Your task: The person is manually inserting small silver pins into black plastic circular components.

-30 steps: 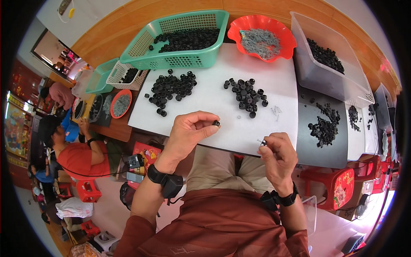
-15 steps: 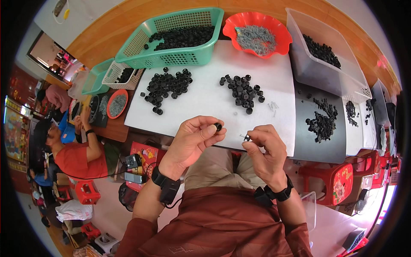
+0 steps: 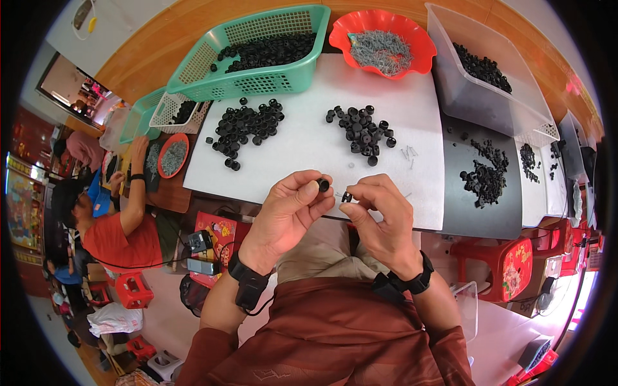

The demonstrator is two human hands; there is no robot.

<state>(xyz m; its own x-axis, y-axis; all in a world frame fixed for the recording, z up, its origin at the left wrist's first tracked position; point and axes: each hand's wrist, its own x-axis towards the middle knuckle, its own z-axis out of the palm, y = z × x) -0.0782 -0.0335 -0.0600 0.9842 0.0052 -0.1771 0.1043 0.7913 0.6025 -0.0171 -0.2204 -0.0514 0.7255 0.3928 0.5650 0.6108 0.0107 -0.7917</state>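
Between thumb and fingers, my left hand [image 3: 293, 209] pinches a small round black cap [image 3: 323, 184], its hollow side facing right. Close by on the right, my right hand [image 3: 381, 215] grips a small black plastic piece [image 3: 347, 197] with a thin metal screw or pin poking out toward the cap. The two parts are apart by a small gap. Both hands are over the near edge of the white work mat [image 3: 290, 151]. Farther off on the mat lie two piles of black caps, a left pile [image 3: 248, 128] and a right pile [image 3: 360, 132], plus a few loose screws [image 3: 409, 154].
Behind the mat stand a green basket [image 3: 193, 71] of black parts, a red bowl [image 3: 425, 51] of screws and a clear bin [image 3: 496, 109]. Small black pieces [image 3: 484, 183] lie on a dark board at right. A person in red [image 3: 132, 241] works at the left.
My right hand has moved left and slightly up, bringing its black piece and screw close to the cap. My left hand shifted only slightly. The neighbouring person's arm reached forward.
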